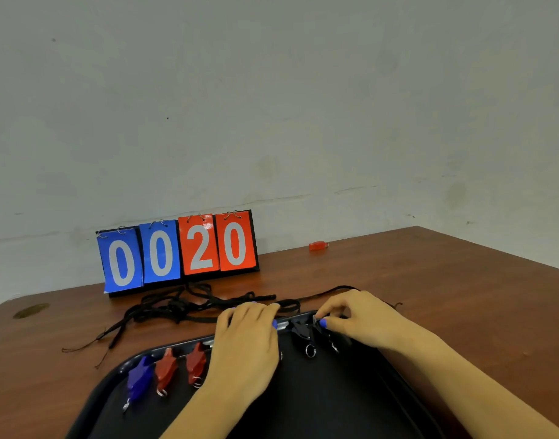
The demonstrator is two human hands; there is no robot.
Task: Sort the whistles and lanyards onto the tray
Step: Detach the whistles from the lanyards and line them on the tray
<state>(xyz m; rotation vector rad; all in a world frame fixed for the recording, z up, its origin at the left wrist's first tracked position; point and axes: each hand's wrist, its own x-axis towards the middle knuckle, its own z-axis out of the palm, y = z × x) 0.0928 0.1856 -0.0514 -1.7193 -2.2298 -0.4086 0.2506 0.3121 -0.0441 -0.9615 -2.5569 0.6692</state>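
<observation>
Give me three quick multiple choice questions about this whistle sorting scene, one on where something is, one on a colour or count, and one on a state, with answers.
1. Where is the lone orange whistle?
A. on the tray
B. on the table near the wall
C. in the left hand

2. How many red whistles lie beside the blue whistle on the tray?
A. two
B. four
C. none

3. What is the right hand doing?
A. resting flat on the table
B. pinching a black whistle at the tray's far edge
C. holding the scoreboard

Answers: B, it sits alone right of the scoreboard; A, two lie right of the blue one; B, thumb and fingers close on it.
</observation>
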